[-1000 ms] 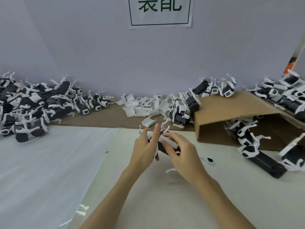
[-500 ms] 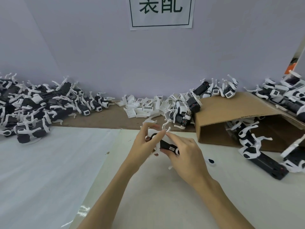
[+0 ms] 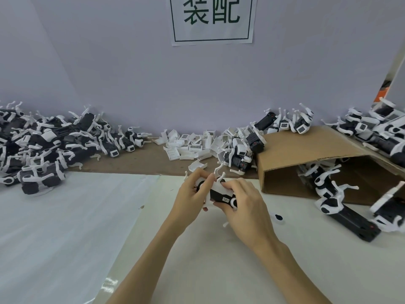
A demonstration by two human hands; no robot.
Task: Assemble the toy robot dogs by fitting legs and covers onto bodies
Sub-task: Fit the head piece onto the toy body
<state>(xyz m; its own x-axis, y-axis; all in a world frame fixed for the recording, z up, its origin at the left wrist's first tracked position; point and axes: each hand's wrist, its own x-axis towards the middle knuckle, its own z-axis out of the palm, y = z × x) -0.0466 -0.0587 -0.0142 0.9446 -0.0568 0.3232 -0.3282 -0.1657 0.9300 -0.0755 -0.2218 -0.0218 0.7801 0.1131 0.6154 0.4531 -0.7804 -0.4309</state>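
- Heaped at left edge of frame: pile of assembled dogs (image 3: 43,150), legs jutting every way; likely finished stock pushed clear of the working space.
- Scattered along back wall at centre: loose white covers (image 3: 192,145), within forward reach, probably kept there as supply for the fitting step.
- Held at centre of frame, above the white tabletop (image 3: 87,227): toy dog body (image 3: 219,194), black, turned on its side, white legs pointing up.
- Left hand (image 3: 192,194) curled round the body's front end, fingertips pinching beside a leg, apparently seating it.
- Right hand (image 3: 243,205) wrapped round the rear end, bracing against that push.
- Tipped at right of frame: cardboard box (image 3: 306,154), with more dogs spilling from its mouth.
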